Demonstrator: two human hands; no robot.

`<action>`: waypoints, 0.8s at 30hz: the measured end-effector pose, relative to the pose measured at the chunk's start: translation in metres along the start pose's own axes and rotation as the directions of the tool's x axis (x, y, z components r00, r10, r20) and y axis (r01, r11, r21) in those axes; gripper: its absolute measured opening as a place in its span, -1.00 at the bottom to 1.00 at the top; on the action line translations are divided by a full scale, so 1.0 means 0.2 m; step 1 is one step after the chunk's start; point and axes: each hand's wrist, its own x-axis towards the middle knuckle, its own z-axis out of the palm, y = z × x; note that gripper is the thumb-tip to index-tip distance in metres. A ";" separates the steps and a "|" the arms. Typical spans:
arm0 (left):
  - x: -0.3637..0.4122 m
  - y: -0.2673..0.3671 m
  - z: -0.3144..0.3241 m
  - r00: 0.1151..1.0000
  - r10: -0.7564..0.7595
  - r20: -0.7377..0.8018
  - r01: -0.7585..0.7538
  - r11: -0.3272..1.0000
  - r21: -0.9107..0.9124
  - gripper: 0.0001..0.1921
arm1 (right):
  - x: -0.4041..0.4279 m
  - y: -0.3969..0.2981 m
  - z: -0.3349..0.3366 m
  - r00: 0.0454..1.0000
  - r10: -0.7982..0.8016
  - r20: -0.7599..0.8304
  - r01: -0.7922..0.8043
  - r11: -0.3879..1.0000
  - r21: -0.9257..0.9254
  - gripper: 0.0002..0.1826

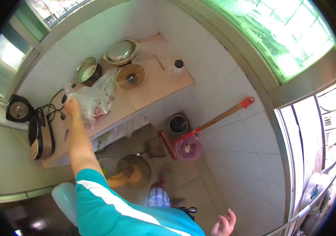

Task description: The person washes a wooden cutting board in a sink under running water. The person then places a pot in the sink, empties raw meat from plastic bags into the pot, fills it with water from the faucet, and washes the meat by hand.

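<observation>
My left hand (73,106) reaches out over the counter and grips the gathered end of a clear plastic bag (86,101). Pinkish pieces that look like raw meat (98,112) show through its lower part, near the counter's front edge. Behind the bag stands a dark pot (89,72) with something pale inside. A glass lid with a black knob (131,77) lies flat just to the right of the bag. My right hand (225,224) is low at the bottom right, away from the counter, with bent fingers apart and nothing in it.
A rice cooker (41,135) stands with its lid up on the left, its black cable beside it. At the back are a lidded casserole (121,53) and a black-capped container (179,64). Below stand a broom (212,121), a pink bin (189,149) and a dustpan (155,147).
</observation>
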 end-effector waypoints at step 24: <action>-0.18 0.27 0.58 0.872 0.136 0.470 -0.182 0.982 0.055 -0.44 | 0.11 -0.06 0.07 0.998 -0.008 0.067 0.013 0.997 -0.070 -0.71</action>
